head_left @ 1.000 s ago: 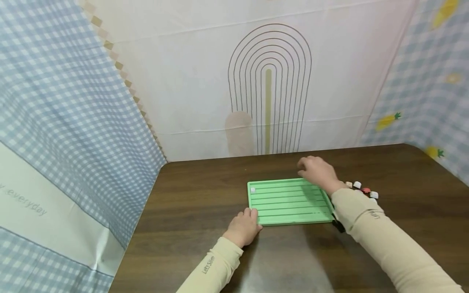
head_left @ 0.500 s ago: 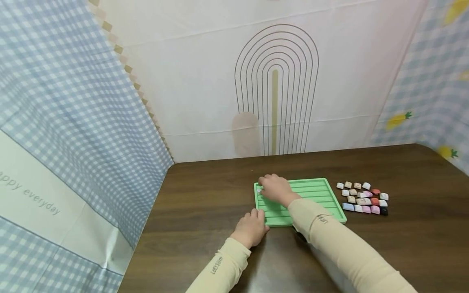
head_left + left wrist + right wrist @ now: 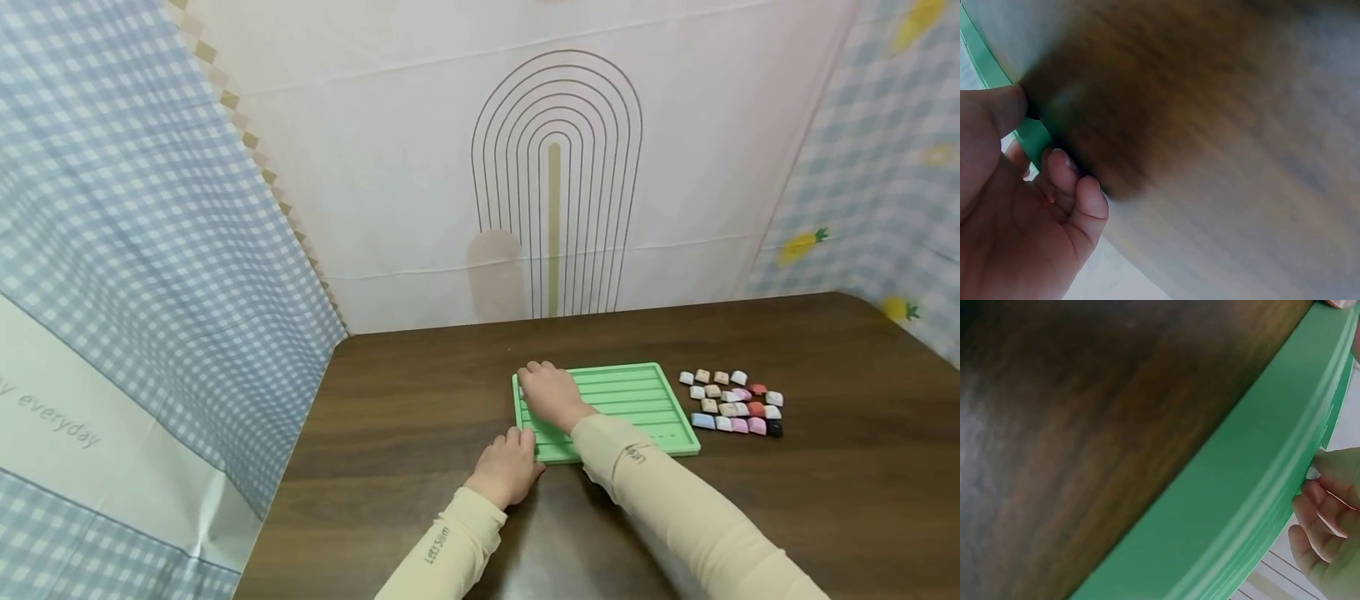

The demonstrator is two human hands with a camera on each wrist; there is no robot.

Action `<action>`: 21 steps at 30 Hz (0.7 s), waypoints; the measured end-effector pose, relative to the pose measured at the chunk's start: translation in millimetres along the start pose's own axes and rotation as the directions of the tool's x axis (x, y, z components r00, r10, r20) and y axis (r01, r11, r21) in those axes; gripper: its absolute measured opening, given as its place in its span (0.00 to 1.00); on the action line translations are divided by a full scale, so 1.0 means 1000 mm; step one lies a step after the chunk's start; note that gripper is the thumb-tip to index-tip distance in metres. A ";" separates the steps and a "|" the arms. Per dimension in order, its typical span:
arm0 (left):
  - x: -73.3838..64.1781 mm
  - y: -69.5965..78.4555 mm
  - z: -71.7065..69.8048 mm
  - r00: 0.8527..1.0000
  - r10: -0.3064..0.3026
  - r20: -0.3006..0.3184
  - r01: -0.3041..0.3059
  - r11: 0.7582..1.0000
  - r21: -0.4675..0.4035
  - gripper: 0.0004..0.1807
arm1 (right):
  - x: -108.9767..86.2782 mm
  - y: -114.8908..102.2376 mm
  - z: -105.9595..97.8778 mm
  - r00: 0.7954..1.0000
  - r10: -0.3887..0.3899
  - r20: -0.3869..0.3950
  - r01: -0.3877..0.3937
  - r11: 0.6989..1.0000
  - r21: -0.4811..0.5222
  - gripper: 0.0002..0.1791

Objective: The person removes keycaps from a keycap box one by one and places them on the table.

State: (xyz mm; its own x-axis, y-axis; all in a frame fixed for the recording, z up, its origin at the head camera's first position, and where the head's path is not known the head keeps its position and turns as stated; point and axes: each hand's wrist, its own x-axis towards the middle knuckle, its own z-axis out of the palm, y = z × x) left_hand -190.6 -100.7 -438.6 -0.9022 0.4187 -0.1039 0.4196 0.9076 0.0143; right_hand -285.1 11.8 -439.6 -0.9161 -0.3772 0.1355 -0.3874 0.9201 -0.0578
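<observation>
A green tray (image 3: 637, 407) with long parallel ridges lies on the table. My left hand (image 3: 506, 468) grips its near left corner; in the left wrist view the thumb (image 3: 1009, 106) lies along one side of the edge and the curled fingers on the other. Over the tray's far left part is my right hand (image 3: 552, 395), fingers pointing down. In the right wrist view it pinches a small white keycap (image 3: 1314, 473) between thumb and fingertips, close over the tray's rim. A bit of white shows in the tray beside those fingers in the head view; the hand hides most of that corner.
Right of the tray, loose keycaps in white, beige, pink, red, blue and black (image 3: 775, 428) lie in rough rows on the brown table (image 3: 420, 392). A patterned cloth (image 3: 390, 208) hangs behind the table, with a blue checked curtain (image 3: 187, 250) at the left.
My right hand has swung left from the tray's far right corner to its far left part, uncovering the keycaps. Over the last half second it shifted only slightly. My left hand keeps its grip.
</observation>
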 end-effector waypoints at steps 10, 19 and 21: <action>0.000 -0.004 0.001 1.000 0.000 0.004 0.000 1.000 -0.022 0.18 | 0.001 0.022 -0.027 0.996 0.001 -0.085 -0.001 1.000 -0.002 0.07; 0.000 -0.008 -0.002 0.999 -0.018 0.027 0.019 0.999 -0.036 0.17 | -0.018 0.120 -0.077 0.981 0.177 -0.074 -0.168 0.979 0.116 0.11; 0.001 -0.008 -0.003 0.999 -0.018 0.033 0.019 0.999 -0.040 0.17 | -0.030 0.147 -0.083 0.971 0.231 -0.056 -0.223 0.967 0.122 0.12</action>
State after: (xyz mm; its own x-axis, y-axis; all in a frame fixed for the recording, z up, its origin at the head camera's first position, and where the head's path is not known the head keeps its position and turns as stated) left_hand -194.7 -107.5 -435.9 -0.9056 0.4014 -0.1367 0.3982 0.9159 0.0517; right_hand -306.0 166.8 -369.9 -0.9736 -0.1475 0.1741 -0.1826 0.9611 -0.2072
